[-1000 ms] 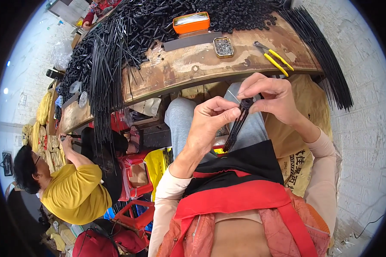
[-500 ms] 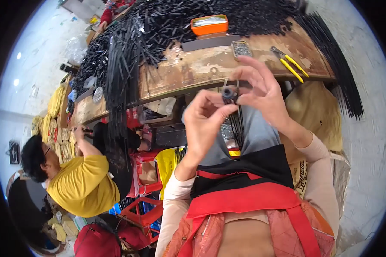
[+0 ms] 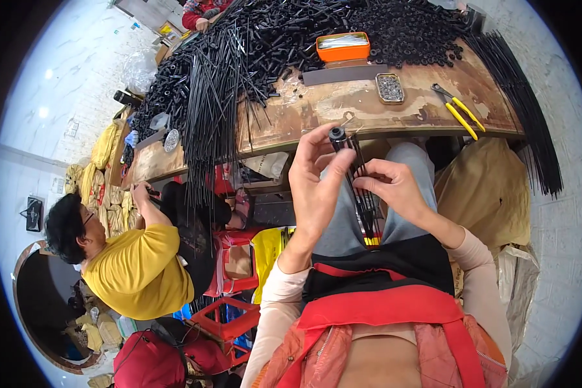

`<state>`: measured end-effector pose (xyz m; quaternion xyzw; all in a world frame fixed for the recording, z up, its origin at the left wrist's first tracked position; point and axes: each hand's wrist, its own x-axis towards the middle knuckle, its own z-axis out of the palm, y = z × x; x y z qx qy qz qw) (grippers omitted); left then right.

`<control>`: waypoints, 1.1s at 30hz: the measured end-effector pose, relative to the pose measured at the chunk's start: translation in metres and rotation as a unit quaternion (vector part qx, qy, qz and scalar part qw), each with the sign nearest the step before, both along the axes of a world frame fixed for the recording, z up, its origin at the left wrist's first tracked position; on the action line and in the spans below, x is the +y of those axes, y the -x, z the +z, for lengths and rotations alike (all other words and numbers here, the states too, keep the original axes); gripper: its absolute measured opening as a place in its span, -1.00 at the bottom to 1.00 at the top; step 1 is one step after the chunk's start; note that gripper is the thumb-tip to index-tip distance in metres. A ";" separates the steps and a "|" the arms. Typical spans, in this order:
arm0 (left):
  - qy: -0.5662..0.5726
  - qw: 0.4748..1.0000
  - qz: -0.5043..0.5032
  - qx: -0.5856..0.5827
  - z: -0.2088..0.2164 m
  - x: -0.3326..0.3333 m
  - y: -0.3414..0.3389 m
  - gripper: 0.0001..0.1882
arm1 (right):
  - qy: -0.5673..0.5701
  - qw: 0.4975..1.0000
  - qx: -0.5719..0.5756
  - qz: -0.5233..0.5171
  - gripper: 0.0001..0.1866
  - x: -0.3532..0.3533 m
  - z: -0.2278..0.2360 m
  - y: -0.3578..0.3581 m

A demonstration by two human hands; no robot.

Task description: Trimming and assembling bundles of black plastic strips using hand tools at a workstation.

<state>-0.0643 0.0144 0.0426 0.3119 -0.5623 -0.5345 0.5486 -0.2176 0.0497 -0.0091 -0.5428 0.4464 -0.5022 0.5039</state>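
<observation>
My left hand point(image 3: 317, 187) is closed round the top of a bundle of thin black rods point(image 3: 366, 213), which resembles an umbrella's ribs. A round black hub point(image 3: 337, 134) with a hole in its middle pokes out above the thumb and fingers. Lower down, my right hand point(image 3: 398, 191) pinches at the rods with thumb and fingertips; exactly how many it grips is hidden. The bundle hangs between my knees, its lower end beside a yellow and red patch. A thin wire end shows just beyond the hub, in front of the table edge.
On the wooden table point(image 3: 284, 126) lie heaps of black tubes and rings, long black rods point(image 3: 216, 110), an orange box point(image 3: 343, 48), a small tray of metal bits point(image 3: 389, 88) and yellow-handled pliers point(image 3: 459, 111). A person in yellow point(image 3: 139, 271) sits at left; another person's hand point(image 3: 202, 24) shows at the far end.
My right hand has come down from beside the hub to the rods below it. My left hand now wraps the bundle under the hub, which stands more upright. The whole view has shifted slightly.
</observation>
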 end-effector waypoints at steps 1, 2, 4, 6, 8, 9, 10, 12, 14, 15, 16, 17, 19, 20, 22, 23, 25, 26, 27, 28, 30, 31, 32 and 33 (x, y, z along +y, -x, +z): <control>0.033 0.998 0.037 -0.032 -0.001 0.002 0.001 -0.56 | 0.000 1.000 -0.002 0.000 -0.90 0.001 -0.001 -0.004; 0.027 0.998 0.051 -0.022 -0.002 0.005 0.003 -0.59 | -0.003 1.000 -0.010 -0.009 -0.90 0.003 -0.002 -0.009; -0.008 0.999 0.045 0.000 -0.001 0.005 0.001 -0.62 | -0.009 1.000 0.014 -0.017 -0.91 0.004 0.001 -0.011; -0.050 0.997 0.020 0.051 -0.005 0.000 -0.002 -0.69 | -0.008 1.000 0.002 -0.005 -0.90 0.002 0.000 -0.011; -0.053 0.997 -0.019 0.045 -0.001 -0.003 -0.009 -0.69 | -0.007 1.000 -0.011 0.006 -0.89 0.003 -0.002 -0.011; -0.054 0.996 -0.058 0.041 0.001 -0.003 -0.012 -0.69 | -0.014 0.999 -0.030 0.010 -0.88 0.004 -0.005 -0.011; -0.053 0.995 -0.069 0.042 0.001 -0.003 -0.012 -0.68 | -0.020 0.999 -0.049 0.014 -0.88 0.004 -0.008 -0.011; -0.054 0.995 -0.073 0.033 0.000 -0.004 -0.014 -0.67 | -0.016 0.998 -0.057 -0.007 -0.88 0.005 -0.021 -0.014; -0.056 0.995 -0.076 0.024 -0.005 -0.005 -0.014 -0.66 | -0.013 0.998 -0.063 -0.028 -0.88 0.004 -0.032 -0.013; -0.033 0.996 -0.081 0.021 -0.008 -0.005 -0.012 -0.66 | -0.030 0.998 -0.058 -0.024 -0.88 0.003 -0.036 -0.011; -0.013 0.996 -0.087 0.018 -0.011 -0.003 -0.010 -0.66 | -0.050 0.997 -0.052 -0.019 -0.88 0.004 -0.038 -0.010; -0.016 0.996 -0.087 0.019 -0.013 -0.002 -0.008 -0.66 | -0.053 0.997 -0.051 -0.020 -0.88 0.004 -0.039 -0.010; 0.033 0.997 -0.064 -0.017 -0.016 -0.003 -0.002 -0.65 | -0.047 0.997 -0.049 -0.023 -0.87 0.001 -0.039 -0.010; 0.053 0.997 -0.049 -0.038 -0.019 -0.005 0.002 -0.64 | -0.049 0.997 -0.047 -0.023 -0.87 0.000 -0.037 -0.009; 0.050 0.997 -0.039 -0.039 -0.028 -0.008 0.008 -0.64 | -0.020 0.989 0.136 -0.045 -0.87 -0.002 -0.031 -0.003; 0.049 0.998 -0.029 -0.041 -0.033 -0.010 0.011 -0.63 | -0.024 0.989 0.140 -0.049 -0.87 -0.006 -0.034 0.004; 0.060 0.996 0.015 -0.068 -0.035 -0.019 0.014 -0.65 | 0.230 0.918 0.308 -0.096 -0.88 -0.014 -0.039 0.026; 0.057 0.995 0.034 -0.070 -0.038 -0.024 0.012 -0.66 | 0.203 0.916 0.321 -0.127 -0.88 -0.016 -0.037 0.038; 0.053 0.995 0.052 -0.072 -0.043 -0.028 0.009 -0.67 | 0.199 0.914 0.329 -0.132 -0.88 -0.021 -0.034 0.052; 0.041 0.996 0.044 -0.073 -0.049 -0.033 0.005 -0.67 | 0.246 0.866 0.391 -0.192 -0.88 -0.028 -0.030 0.070; 0.008 0.997 -0.001 -0.079 -0.054 -0.043 0.008 -0.68 | 0.269 0.758 0.513 -0.299 -0.81 -0.039 -0.021 0.117; -0.018 0.998 -0.043 -0.040 -0.056 -0.047 0.011 -0.69 | 0.249 0.710 0.564 -0.341 -0.74 -0.042 -0.018 0.142; -0.038 0.996 -0.084 -0.022 -0.055 -0.051 0.013 -0.70 | 0.198 0.668 0.609 -0.379 -0.66 -0.046 -0.014 0.164; -0.058 0.991 -0.118 -0.007 -0.056 -0.055 0.013 -0.70 | 0.149 0.625 0.647 -0.410 -0.58 -0.051 -0.017 0.184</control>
